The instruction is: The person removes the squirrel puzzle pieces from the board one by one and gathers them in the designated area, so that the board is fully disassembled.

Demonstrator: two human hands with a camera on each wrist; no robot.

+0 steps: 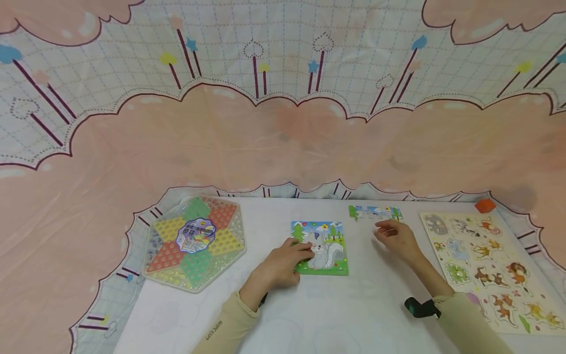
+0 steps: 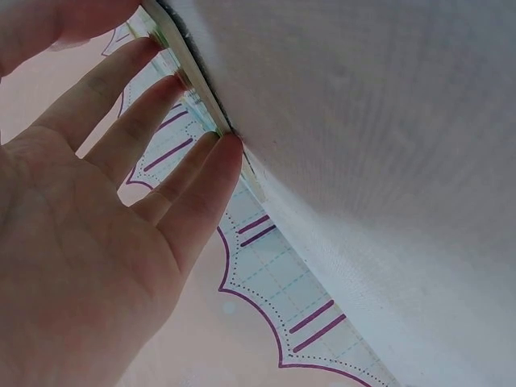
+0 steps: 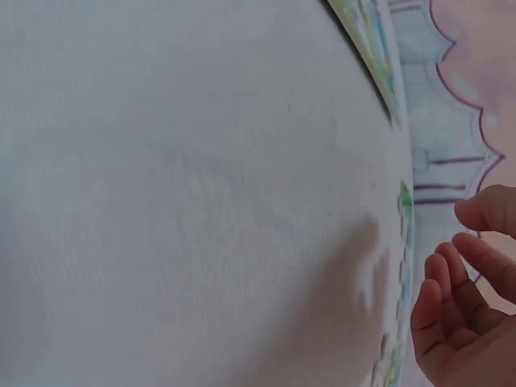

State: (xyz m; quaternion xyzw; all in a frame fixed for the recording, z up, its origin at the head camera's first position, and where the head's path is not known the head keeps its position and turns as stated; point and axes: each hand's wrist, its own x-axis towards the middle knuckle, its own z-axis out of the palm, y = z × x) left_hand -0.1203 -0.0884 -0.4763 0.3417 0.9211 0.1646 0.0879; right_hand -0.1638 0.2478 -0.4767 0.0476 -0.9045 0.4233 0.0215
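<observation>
A square jigsaw puzzle (image 1: 329,253) with a grey squirrel on green grass lies in the middle of the white table. My left hand (image 1: 282,263) rests at its left side, with fingertips over the picture. In the left wrist view, the extended fingers (image 2: 121,137) meet the edge of the board (image 2: 205,101). Farther back, several joined-looking jigsaw pieces (image 1: 376,213) lie in a strip. My right hand (image 1: 398,241) hovers just in front of them, fingers loosely bent. In the right wrist view, thumb and forefinger (image 3: 488,262) stand apart with nothing between them.
A hexagonal Chinese checkers board (image 1: 227,243) in clear packaging lies on the left. An animal puzzle board (image 1: 468,263) lies on the right, beside my right forearm, with an orange block (image 1: 485,205) behind it. A patterned curtain (image 1: 283,142) rises behind the table.
</observation>
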